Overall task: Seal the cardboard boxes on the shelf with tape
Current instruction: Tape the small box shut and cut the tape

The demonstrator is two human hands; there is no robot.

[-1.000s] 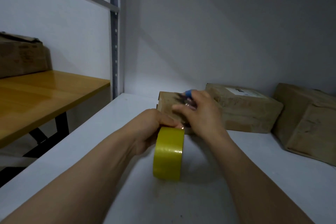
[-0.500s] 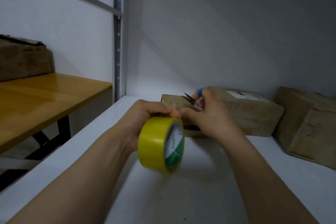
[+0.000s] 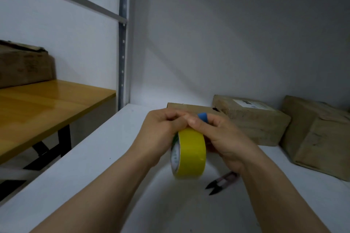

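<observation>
My left hand grips a yellow tape roll from its left side and holds it above the white shelf. My right hand curls over the roll's top right, its fingertips meeting the left hand's; a blue piece shows at its far fingers. Small black snips lie on the shelf under my right wrist. Three cardboard boxes stand at the back: a flat one behind my hands, a labelled one, and a tilted one at the right.
A wooden table stands lower on the left with another cardboard box on it. The shelf's metal upright rises at the back left corner. Grey walls close the shelf at the back.
The snips have left my right hand and now lie on the shelf. My right hand has moved onto the tape roll, which has turned and come nearer to me.
</observation>
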